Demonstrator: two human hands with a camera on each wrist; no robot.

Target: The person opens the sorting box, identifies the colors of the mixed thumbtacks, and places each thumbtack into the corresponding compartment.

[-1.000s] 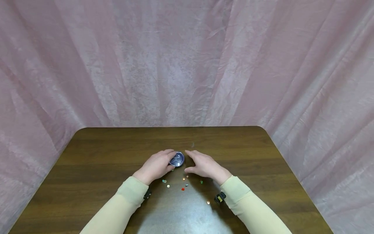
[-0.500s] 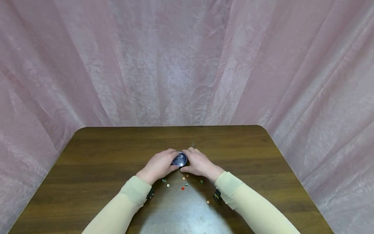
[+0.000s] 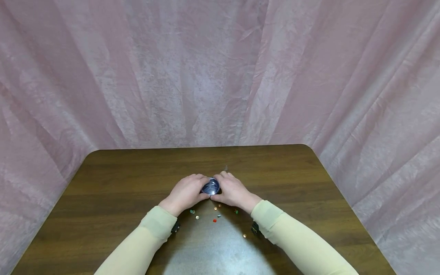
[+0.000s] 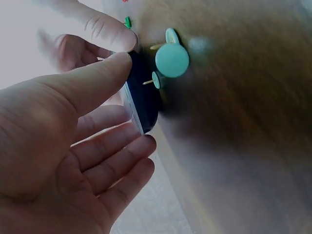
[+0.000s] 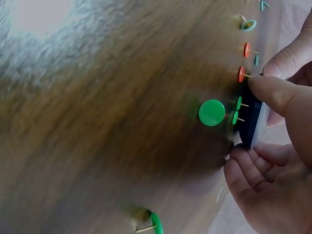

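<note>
A round dark case (image 3: 211, 187) with a clear, divided top lies on the wooden table between both hands. From the left, my left hand (image 3: 185, 194) grips its rim, thumb at the near edge and fingers at the far side. My right hand (image 3: 234, 192) holds the opposite rim the same way, the two thumbs nearly meeting. Side-on, the left wrist view shows the dark base of the case (image 4: 145, 105) beside mint-green thumbtacks (image 4: 172, 60). Green thumbtacks (image 5: 211, 112) and red ones lie near the case in the right wrist view. The hands cover its left and right sides.
Several loose thumbtacks, among them a red one (image 3: 214, 220) and a gold-looking one (image 3: 245, 235), are scattered on the table (image 3: 120, 191) in front of the hands. A pink curtain (image 3: 206, 76) hangs behind the table's far edge.
My right hand has moved left from beside the case to take hold of its right rim. The case and left hand have shifted slightly right.
</note>
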